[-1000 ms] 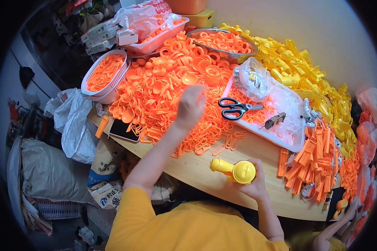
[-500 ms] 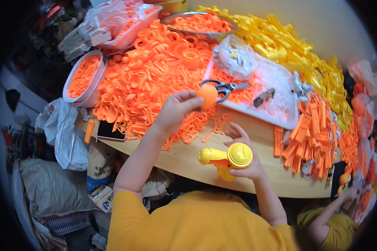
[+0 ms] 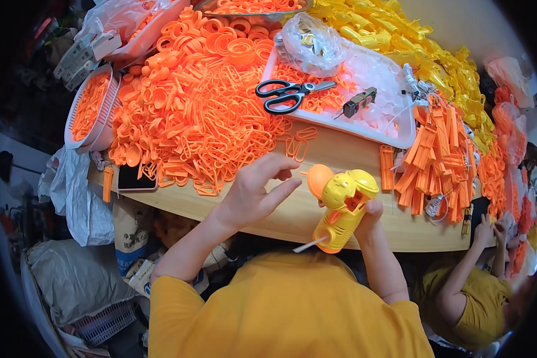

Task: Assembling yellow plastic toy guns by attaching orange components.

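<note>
My right hand (image 3: pixel 371 219) grips a yellow plastic toy body (image 3: pixel 339 230) above the table's near edge. The toy is tilted, and its rounded head has an opening with orange inside. An orange round cup-shaped part (image 3: pixel 320 179) sits against the head's left side. From the toy's lower end sticks a thin white rod (image 3: pixel 309 246). Just left of the toy, my left hand (image 3: pixel 261 190) is open, thumb and forefinger apart, holding nothing. Beyond it lie loose orange clip-shaped loops (image 3: pixel 301 143) and a large heap of orange plastic parts (image 3: pixel 191 113).
Black-handled scissors (image 3: pixel 292 94) rest across the rim of a white tray (image 3: pixel 407 137) holding translucent pieces and a small dark part (image 3: pixel 359 102). Orange strips (image 3: pixel 429 158) pile up at right, yellow parts (image 3: pixel 370 27) behind. A phone (image 3: pixel 138 179) lies left. Another person (image 3: pixel 471 298) sits at right.
The orange cup part has gone from my left hand to the toy's head, and that hand has opened and lowered. The toy has turned, showing its opening and rod. The view has shifted.
</note>
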Demonstrator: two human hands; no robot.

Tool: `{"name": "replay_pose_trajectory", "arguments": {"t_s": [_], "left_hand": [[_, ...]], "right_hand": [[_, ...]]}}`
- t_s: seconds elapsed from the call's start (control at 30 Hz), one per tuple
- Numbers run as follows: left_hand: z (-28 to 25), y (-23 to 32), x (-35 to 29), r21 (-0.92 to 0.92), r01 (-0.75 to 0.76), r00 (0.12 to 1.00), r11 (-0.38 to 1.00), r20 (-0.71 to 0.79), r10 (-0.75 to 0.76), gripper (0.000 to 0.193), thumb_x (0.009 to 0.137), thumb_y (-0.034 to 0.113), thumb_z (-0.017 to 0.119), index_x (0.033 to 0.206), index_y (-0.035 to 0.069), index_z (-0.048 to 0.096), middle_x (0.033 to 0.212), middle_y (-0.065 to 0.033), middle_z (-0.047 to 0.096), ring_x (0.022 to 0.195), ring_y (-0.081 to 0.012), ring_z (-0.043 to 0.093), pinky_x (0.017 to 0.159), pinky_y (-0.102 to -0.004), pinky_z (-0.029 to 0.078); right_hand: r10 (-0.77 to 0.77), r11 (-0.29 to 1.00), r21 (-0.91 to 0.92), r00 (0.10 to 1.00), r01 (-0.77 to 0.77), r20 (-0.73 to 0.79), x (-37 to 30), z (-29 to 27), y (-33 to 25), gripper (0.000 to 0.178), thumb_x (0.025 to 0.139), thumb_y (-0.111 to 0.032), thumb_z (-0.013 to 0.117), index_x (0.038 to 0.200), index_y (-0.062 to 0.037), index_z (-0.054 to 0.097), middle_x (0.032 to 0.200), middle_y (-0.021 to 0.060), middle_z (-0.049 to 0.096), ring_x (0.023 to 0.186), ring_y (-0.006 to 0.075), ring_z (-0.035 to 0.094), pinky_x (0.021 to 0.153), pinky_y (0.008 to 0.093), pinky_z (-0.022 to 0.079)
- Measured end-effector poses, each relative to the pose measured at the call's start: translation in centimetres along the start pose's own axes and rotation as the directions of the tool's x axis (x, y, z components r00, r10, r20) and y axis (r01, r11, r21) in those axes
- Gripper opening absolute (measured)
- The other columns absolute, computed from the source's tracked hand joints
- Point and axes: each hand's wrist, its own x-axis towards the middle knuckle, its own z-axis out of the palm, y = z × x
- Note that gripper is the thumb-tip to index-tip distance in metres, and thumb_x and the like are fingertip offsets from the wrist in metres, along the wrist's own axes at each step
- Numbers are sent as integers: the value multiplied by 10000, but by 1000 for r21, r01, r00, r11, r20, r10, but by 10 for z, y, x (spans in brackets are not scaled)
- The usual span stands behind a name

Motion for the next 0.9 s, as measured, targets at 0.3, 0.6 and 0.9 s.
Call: {"name": "replay_pose_trajectory", "arguments": {"t_s": [0.3, 0.6, 0.9], "left_hand": [[2, -11, 3, 515, -484, 860, 707, 132, 492, 185, 770, 69, 602, 953, 48, 591, 803, -73, 566, 707, -229, 576, 613, -333, 454], [-12, -3, 0, 64, -315, 876, 947, 403, 264, 114, 810, 58, 653, 862, 16, 561, 752, -119, 557, 678, -301, 572, 589, -366, 463], [-1, 1, -1, 332, -590, 807, 736, 257, 532, 117, 793, 70, 601, 886, 35, 539, 744, -67, 523, 679, -224, 555, 605, -335, 439]], "right_hand": [[116, 978, 179, 992, -105, -51, -3, 13, 1, 683, 602, -442, 738, 1136, -64, 541, 1035, 109, 598, 844, 259, 589, 668, 402, 498], [97, 732, -641, 896, 231, 434, 10, 6, -43, 550, 533, -282, 815, 969, -22, 603, 965, 90, 606, 872, 244, 568, 788, 358, 449], [207, 975, -122, 958, -185, 199, 4, 13, -35, 712, 560, -476, 804, 986, 25, 530, 872, 128, 563, 788, 230, 605, 600, 322, 515]]}}
